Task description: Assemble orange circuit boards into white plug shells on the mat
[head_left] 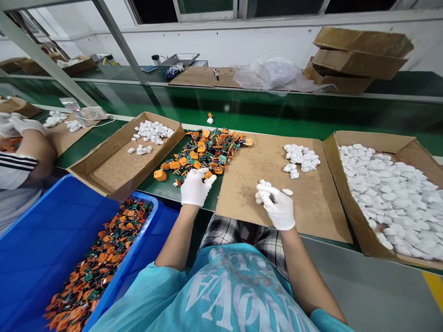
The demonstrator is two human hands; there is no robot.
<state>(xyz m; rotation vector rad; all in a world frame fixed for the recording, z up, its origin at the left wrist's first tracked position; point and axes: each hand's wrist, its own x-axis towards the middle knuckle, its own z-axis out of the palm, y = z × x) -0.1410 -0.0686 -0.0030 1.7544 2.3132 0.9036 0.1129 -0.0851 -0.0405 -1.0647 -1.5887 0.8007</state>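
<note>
My left hand [195,188], in a white glove, is at the near edge of a pile of orange-and-green circuit board parts [207,150]. Its thumb and fingers are apart, and an orange part [208,174] shows just beyond the gap between them. Over the cardboard sheet [256,168], my gloved right hand [277,206] has its fingers curled against small white plastic pieces [259,198]; the fingers partly hide how many it holds. A loose white piece [287,192] lies beside its knuckles. Farther back on the sheet is a small heap of white pieces [302,157].
A cardboard tray of white pieces [332,152] stands right; another tray [104,168] stands left. Below it, a blue bin [41,230] holds orange-and-green parts. A co-worker's gloved hands [24,123] are far left. One orange-and-white part [210,119] lies behind the pile.
</note>
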